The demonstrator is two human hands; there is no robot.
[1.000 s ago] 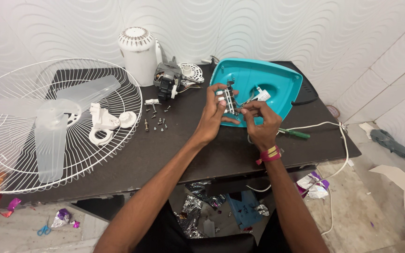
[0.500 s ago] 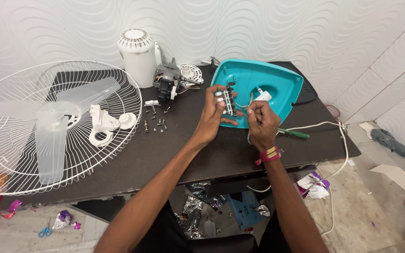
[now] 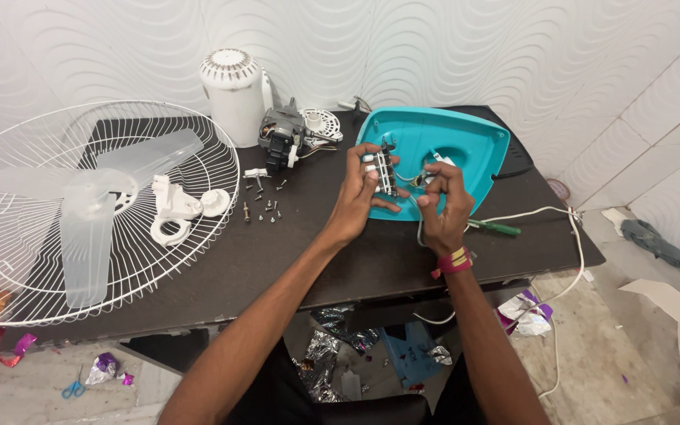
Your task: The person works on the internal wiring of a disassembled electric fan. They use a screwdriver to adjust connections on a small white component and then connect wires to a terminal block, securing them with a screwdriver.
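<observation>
Hands barely shifted, left hand point(image 3: 360, 193) gripping switch block point(image 3: 388, 171), right hand point(image 3: 441, 201) pinching its wires point(image 3: 408, 178)

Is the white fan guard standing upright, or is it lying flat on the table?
Lying flat. The white fan guard rests face-up on the dark table, overhanging its left edge, with the clear fan blade lying inside it.

You are working under bright, even overhead light with soft, short shadows beneath your hands. The white wall point(image 3: 450, 47) reads slightly washed out. The dark table point(image 3: 277, 260) shows faint sheen. Focus holds centrally; wide-angle distortion bends the frame edges.
</observation>
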